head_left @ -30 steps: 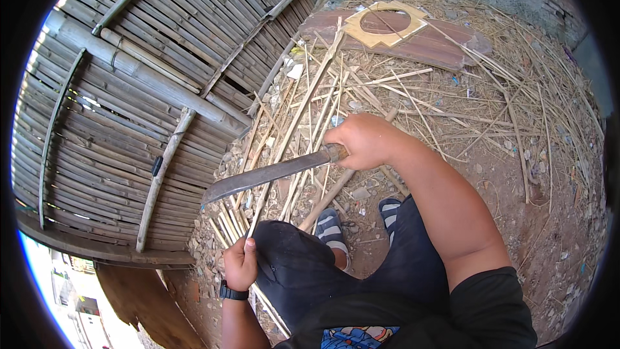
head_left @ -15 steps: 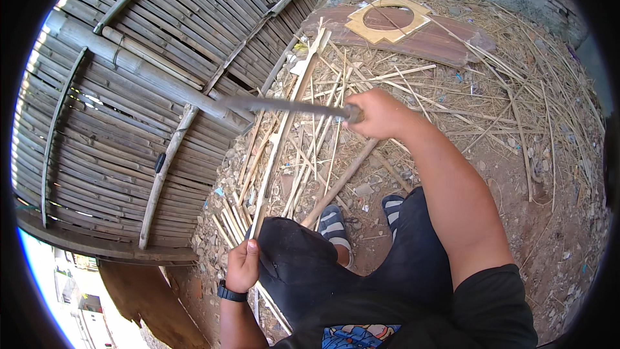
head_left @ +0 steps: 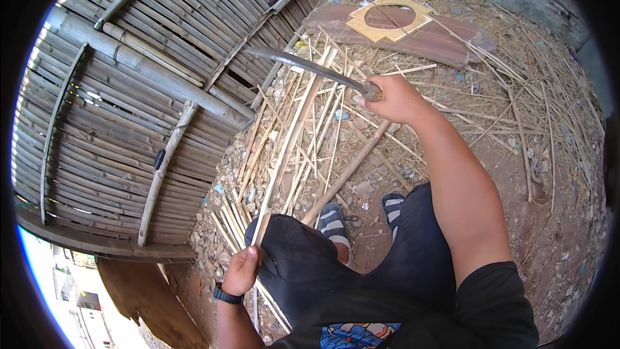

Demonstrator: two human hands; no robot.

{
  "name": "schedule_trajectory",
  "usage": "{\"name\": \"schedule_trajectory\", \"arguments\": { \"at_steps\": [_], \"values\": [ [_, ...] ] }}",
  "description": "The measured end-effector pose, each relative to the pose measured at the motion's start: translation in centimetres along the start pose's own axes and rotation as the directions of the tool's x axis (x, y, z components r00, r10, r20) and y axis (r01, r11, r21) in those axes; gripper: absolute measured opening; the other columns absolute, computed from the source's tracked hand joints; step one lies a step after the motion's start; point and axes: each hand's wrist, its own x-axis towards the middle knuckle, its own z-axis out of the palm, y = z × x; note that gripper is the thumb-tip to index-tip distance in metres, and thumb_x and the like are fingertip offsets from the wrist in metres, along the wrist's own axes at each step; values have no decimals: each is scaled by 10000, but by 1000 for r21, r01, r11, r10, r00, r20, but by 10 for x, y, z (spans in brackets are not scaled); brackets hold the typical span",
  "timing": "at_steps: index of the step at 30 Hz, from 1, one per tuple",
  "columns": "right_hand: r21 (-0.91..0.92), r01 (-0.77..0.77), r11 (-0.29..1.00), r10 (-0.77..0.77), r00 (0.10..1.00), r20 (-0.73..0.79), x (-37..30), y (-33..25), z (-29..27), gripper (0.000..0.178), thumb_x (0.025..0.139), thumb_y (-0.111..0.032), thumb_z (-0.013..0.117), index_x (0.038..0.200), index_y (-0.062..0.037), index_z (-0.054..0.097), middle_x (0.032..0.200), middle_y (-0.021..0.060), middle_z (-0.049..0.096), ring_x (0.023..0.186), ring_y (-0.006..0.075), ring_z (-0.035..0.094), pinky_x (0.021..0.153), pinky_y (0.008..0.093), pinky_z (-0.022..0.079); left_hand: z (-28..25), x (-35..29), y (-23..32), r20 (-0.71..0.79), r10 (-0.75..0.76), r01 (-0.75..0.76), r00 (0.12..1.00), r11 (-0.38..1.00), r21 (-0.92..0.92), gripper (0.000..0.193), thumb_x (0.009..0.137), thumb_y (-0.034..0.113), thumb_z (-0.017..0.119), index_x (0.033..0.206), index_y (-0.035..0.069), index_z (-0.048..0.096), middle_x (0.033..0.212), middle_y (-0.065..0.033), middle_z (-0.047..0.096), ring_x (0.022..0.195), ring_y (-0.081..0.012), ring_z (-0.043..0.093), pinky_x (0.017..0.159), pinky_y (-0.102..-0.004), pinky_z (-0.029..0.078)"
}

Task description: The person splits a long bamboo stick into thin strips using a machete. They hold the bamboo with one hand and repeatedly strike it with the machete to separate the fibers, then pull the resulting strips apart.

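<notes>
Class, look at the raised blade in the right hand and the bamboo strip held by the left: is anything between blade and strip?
Nothing visible. The right hand holds the long blade raised above the bamboo strip, which the left hand grips at its near end. Only open air lies between; other loose strips lie alongside on the ground.

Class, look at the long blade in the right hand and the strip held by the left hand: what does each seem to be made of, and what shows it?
Blade: probably metal, dull grey with a dark, unpolished look; thin and slightly curved. Strip: likely split bamboo, pale tan and matte, long and straight like the slats of the wall beside it.
</notes>
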Motion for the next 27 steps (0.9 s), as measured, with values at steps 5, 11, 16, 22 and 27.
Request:
{"name": "schedule_trajectory", "arguments": {
  "at_steps": [5,11,16,22,27],
  "values": [
    [-203,219,954,-201,974,105,-7,-19,11,279,815,-276,771,1021,-95,717,830,153,706,830,335,705,753,457,540,-7,-9,-10,9,-64,65,998,997,-51,528,1090,483,395,774,79,520,655,58,422,592,-50,358,538,-236,298],
    [-56,85,995,-88,994,-58,4,12,2,320,802,-324,809,958,-63,709,722,152,651,678,316,639,649,432,486,-7,-12,-16,-72,41,-33,997,992,120,547,1079,483,437,736,63,507,645,48,430,613,-71,377,555,-266,325],
    [-216,284,934,-289,957,6,-4,-11,17,254,780,-275,800,919,-89,696,722,144,663,697,343,665,669,438,522,-8,-15,-26,-141,86,-59,986,980,189,548,1078,467,455,724,50,499,653,34,447,631,-76,396,568,-278,348],
    [-151,314,937,-310,949,46,-7,-12,13,223,776,-247,795,889,-84,692,728,160,668,691,361,656,657,443,509,-10,-16,-24,-58,44,-39,997,994,98,540,1084,438,451,723,39,500,651,31,453,633,-82,413,574,-278,363],
    [-165,154,974,-170,982,-85,-3,4,1,266,807,-267,788,945,-55,706,719,182,655,670,352,640,651,433,494,-9,-18,-23,-243,236,-120,941,903,412,529,1067,412,492,719,14,495,588,-69,463,553,-145,434,524,-345,381]
  ]
}}
